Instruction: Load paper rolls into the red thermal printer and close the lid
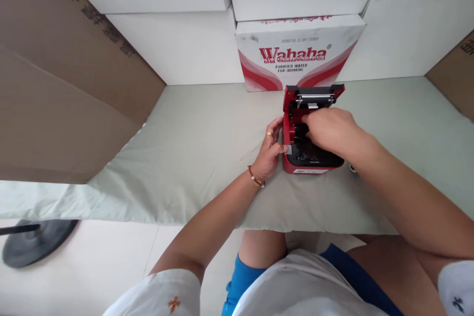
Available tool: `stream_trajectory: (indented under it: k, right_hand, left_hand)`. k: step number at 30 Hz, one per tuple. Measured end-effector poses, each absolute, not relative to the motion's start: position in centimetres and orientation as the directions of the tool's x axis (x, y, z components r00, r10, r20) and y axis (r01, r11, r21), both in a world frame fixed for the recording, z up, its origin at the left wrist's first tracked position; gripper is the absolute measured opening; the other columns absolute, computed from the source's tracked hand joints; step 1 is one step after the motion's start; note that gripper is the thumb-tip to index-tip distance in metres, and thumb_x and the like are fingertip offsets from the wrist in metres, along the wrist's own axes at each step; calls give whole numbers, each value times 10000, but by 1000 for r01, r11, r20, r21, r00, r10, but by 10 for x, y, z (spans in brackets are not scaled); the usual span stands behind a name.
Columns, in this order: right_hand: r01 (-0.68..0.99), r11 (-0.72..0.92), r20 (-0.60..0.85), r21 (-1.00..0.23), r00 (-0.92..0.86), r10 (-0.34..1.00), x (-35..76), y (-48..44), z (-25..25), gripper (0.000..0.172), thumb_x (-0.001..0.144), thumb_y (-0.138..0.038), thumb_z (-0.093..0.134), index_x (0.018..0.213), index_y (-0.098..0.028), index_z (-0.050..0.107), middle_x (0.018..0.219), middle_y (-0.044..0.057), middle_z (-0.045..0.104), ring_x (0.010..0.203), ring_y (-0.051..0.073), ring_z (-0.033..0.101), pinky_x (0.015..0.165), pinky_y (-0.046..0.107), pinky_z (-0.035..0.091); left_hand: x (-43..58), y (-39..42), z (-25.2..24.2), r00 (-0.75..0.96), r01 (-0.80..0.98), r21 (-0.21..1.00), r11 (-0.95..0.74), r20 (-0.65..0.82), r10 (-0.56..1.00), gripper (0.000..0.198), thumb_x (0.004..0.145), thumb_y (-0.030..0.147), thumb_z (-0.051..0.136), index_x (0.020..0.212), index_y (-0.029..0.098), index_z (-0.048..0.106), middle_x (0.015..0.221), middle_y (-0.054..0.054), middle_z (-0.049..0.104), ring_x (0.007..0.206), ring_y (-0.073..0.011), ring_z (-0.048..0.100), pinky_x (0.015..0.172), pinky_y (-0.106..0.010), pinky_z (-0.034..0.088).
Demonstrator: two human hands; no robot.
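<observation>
A small red printer [300, 165] with its lid [314, 91] tipped open stands on a pale green cloth [200, 148]. My left hand [269, 150] grips the printer's left side, thumb on its front corner; it wears a ring and a bead bracelet. My right hand [329, 128] reaches down into the open black compartment, fingers curled and hidden inside, so what they touch cannot be made out.
A white Wahaha water carton [296, 54] stands right behind the printer, with plain white boxes [177, 44] stacked around it. Brown cardboard boxes [62, 79] wall the left and far right. A round black stand base [35, 242] lies on the floor at lower left.
</observation>
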State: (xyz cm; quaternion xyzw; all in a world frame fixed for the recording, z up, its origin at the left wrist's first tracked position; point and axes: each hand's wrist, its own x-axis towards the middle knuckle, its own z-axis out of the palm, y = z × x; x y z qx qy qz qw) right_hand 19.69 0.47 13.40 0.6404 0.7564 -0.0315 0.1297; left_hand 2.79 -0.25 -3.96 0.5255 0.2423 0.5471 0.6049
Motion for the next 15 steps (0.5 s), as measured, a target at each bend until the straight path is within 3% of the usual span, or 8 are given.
stream_trajectory:
  k: [4,9,12,15]
  right_hand:
    - [973,172,-270,155,-126,954,188,9,128,312,893,-125,638,1110,-177,855,1150,225,843,1059,410,790,743,435,547]
    - [994,82,-177,71,-68,982,195,2,123,406,930,-211,663,1318,-229,778,1206,199,831,1034,411,795,763,454,556]
    - [997,73,-128,-38,-78,989,203,-9,127,385,990,-283,595,1335,-188,740,1214,198,821,1026,398,784,789,465,564]
    - [951,74,-80,-300,-103,991,225,-38,141,357,1031,-391,571,1289,-204,732,1049,117,826,863,310,762,737,419,567]
  left_hand:
    - [29,-1,-43,288,-388,907,-165,289,913,871,808,567,821,1578,354,476,1767,-77,458,1687,-341,378,1371,-546,346]
    - [32,-1,-43,291,-393,905,-160,287,913,840,841,574,807,1575,354,465,1757,-74,462,1672,-341,391,1364,-544,351]
    - [32,-3,-40,286,-439,888,-134,280,916,862,807,565,846,1560,353,484,1744,-66,472,1670,-346,378,1375,-538,319]
    - [32,-5,-36,274,-472,875,-110,264,925,858,779,556,875,1531,356,512,1735,-54,481,1658,-349,380,1367,-520,312]
